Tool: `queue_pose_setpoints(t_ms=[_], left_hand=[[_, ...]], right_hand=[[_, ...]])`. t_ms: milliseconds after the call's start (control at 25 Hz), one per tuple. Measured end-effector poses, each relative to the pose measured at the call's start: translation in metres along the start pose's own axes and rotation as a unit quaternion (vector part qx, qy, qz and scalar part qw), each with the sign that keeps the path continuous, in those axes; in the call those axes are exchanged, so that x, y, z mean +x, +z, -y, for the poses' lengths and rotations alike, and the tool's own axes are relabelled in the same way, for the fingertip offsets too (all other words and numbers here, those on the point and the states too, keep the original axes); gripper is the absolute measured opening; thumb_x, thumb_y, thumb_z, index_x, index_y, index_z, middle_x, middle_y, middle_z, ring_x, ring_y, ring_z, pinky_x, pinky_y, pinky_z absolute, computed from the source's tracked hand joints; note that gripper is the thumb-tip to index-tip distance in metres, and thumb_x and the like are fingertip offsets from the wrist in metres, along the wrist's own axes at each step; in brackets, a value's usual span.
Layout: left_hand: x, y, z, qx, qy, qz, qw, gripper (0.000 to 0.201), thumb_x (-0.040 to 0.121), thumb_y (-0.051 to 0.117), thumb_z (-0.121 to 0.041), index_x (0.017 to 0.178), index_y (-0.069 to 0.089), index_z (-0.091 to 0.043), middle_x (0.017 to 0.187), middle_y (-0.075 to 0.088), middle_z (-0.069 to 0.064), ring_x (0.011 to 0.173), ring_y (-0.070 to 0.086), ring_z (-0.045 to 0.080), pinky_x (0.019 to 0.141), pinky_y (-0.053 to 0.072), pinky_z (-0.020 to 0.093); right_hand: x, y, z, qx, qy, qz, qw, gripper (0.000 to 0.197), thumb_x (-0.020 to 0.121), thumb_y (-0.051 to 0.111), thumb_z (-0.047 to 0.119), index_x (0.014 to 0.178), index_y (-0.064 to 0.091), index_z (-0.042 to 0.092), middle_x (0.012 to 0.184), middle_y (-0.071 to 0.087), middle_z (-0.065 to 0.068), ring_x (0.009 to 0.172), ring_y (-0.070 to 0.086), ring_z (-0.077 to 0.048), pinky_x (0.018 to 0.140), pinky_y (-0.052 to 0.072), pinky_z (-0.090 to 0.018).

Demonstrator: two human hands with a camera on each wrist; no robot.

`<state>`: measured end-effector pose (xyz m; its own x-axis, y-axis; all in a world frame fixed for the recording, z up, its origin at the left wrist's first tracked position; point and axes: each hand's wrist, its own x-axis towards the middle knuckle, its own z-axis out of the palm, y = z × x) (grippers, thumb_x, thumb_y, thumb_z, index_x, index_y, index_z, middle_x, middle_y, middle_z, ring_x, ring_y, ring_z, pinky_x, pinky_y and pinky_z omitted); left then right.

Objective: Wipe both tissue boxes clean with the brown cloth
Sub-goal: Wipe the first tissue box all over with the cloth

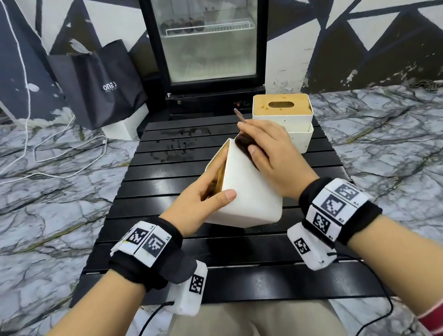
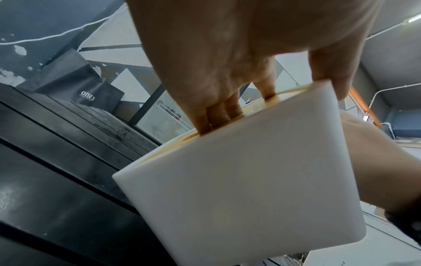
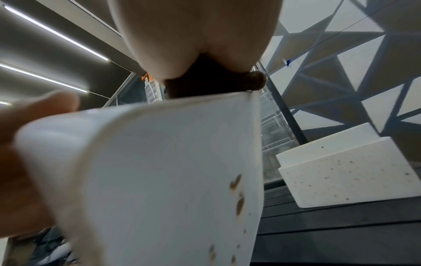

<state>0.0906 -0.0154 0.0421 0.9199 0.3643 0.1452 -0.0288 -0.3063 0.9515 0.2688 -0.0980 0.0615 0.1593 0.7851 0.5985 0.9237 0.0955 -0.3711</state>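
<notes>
Black slats make up the one worktop [image 1: 160, 181], its bare boards running out beyond the left hand's grip and toward the person, with wet smears near the far edge. Behind it stands one glass-door fridge [image 1: 209, 28], and one dark bag [image 1: 99, 82] leans well off to the left.

Two white tissue boxes are in view. The near tissue box [image 1: 246, 192] is tipped on a lower edge, its wooden lid turned leftward. The left hand [image 1: 196, 202] grasps it, fingers [image 2: 218, 115] hooked into the lid slot and thumb on the white side. Brown spots dot its right-facing wall in the right wrist view. The far tissue box [image 1: 284, 117] sits upright just beyond the right hand, close to the worktop's far right edge, speckled on its side and apart from the tipped one.

One brown cloth [image 1: 245, 140] is clenched under the right hand [image 1: 268, 150], pressed against the upper rim of the tipped box, one end poking out past the fingers.
</notes>
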Motion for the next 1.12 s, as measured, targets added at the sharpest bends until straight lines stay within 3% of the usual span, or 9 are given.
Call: queue_pose_setpoints(t_ms=[200, 360, 440, 560, 680, 800, 880, 960, 1120], left_hand=[[-0.006, -0.006, -0.002, -0.006, -0.038, -0.006, 0.999, 0.072, 0.078, 0.057, -0.039, 0.138, 0.019, -0.05, 0.126, 0.056, -0.025, 0.117, 0.052, -0.003, 0.095, 0.04, 0.015], [-0.01, -0.015, 0.002, -0.027, -0.059, 0.01, 0.998, 0.074, 0.077, 0.057, -0.036, 0.14, 0.02, -0.048, 0.133, 0.051, -0.027, 0.128, 0.044, 0.0, 0.099, 0.037, 0.014], [-0.014, -0.021, 0.001, -0.022, -0.073, 0.009, 0.997, 0.074, 0.074, 0.058, -0.038, 0.139, 0.022, -0.048, 0.133, 0.049, -0.03, 0.127, 0.042, -0.003, 0.095, 0.038, 0.011], [-0.022, -0.034, -0.005, 0.031, -0.091, -0.015, 0.995, 0.07, 0.072, 0.059, -0.032, 0.132, 0.029, -0.051, 0.135, 0.046, -0.015, 0.114, 0.048, -0.008, 0.085, 0.041, 0.007], [-0.026, -0.04, -0.018, 0.119, -0.081, -0.052, 0.988, 0.063, 0.073, 0.054, -0.022, 0.124, 0.035, -0.054, 0.123, 0.045, -0.014, 0.101, 0.049, -0.012, 0.08, 0.041, 0.005], [-0.025, -0.033, -0.029, 0.156, -0.074, -0.064, 0.983, 0.059, 0.073, 0.056, -0.029, 0.121, 0.035, -0.057, 0.117, 0.046, -0.016, 0.098, 0.049, -0.012, 0.08, 0.04, 0.006], [-0.026, -0.028, -0.03, 0.143, -0.087, -0.06, 0.984, 0.061, 0.072, 0.059, -0.04, 0.122, 0.031, -0.061, 0.122, 0.047, -0.016, 0.102, 0.049, -0.012, 0.086, 0.04, 0.012], [-0.027, -0.021, -0.03, 0.143, -0.098, -0.046, 0.984, 0.073, 0.068, 0.064, -0.048, 0.125, 0.022, -0.067, 0.131, 0.045, -0.016, 0.113, 0.047, -0.009, 0.094, 0.038, 0.015], [-0.029, -0.003, -0.027, 0.162, -0.069, -0.045, 0.983, 0.109, 0.061, 0.088, -0.015, 0.123, 0.01, -0.06, 0.123, 0.036, -0.033, 0.103, 0.04, -0.028, 0.078, 0.034, -0.004]], right_hand=[[0.006, -0.014, -0.005, 0.029, 0.068, 0.026, 0.997, 0.039, 0.093, 0.041, 0.008, 0.133, 0.043, 0.011, 0.136, 0.045, -0.008, 0.125, 0.035, -0.023, 0.102, 0.016, -0.019], [0.007, -0.027, -0.004, 0.084, 0.111, 0.054, 0.989, 0.038, 0.094, 0.04, 0.008, 0.132, 0.044, 0.013, 0.135, 0.046, -0.004, 0.124, 0.039, -0.019, 0.102, 0.024, -0.02], [0.006, -0.034, -0.001, 0.111, 0.128, 0.066, 0.983, 0.038, 0.095, 0.04, 0.009, 0.131, 0.045, 0.015, 0.131, 0.048, 0.001, 0.118, 0.04, -0.008, 0.094, 0.025, -0.01], [0.001, -0.042, 0.005, 0.149, 0.144, 0.081, 0.975, 0.036, 0.095, 0.039, 0.01, 0.13, 0.047, 0.018, 0.12, 0.048, 0.009, 0.111, 0.04, -0.002, 0.083, 0.027, 0.005], [-0.005, -0.044, 0.013, 0.175, 0.143, 0.083, 0.971, 0.036, 0.095, 0.04, 0.011, 0.129, 0.048, 0.019, 0.12, 0.049, 0.008, 0.112, 0.043, -0.004, 0.086, 0.031, 0.0], [-0.009, -0.043, 0.017, 0.185, 0.143, 0.069, 0.97, 0.035, 0.095, 0.04, 0.01, 0.128, 0.049, 0.018, 0.119, 0.05, 0.008, 0.111, 0.043, -0.003, 0.087, 0.029, 0.002], [-0.013, -0.042, 0.018, 0.172, 0.138, 0.057, 0.974, 0.036, 0.094, 0.041, 0.009, 0.128, 0.049, 0.017, 0.121, 0.05, 0.007, 0.112, 0.042, -0.002, 0.087, 0.027, 0.004], [-0.015, -0.041, 0.02, 0.144, 0.126, 0.049, 0.98, 0.037, 0.094, 0.041, 0.009, 0.129, 0.048, 0.016, 0.125, 0.05, 0.003, 0.113, 0.04, -0.003, 0.09, 0.027, -0.002], [-0.019, -0.035, 0.025, 0.095, 0.111, 0.044, 0.988, 0.038, 0.094, 0.041, 0.011, 0.132, 0.044, 0.015, 0.132, 0.047, -0.002, 0.122, 0.039, -0.017, 0.102, 0.025, -0.022]])
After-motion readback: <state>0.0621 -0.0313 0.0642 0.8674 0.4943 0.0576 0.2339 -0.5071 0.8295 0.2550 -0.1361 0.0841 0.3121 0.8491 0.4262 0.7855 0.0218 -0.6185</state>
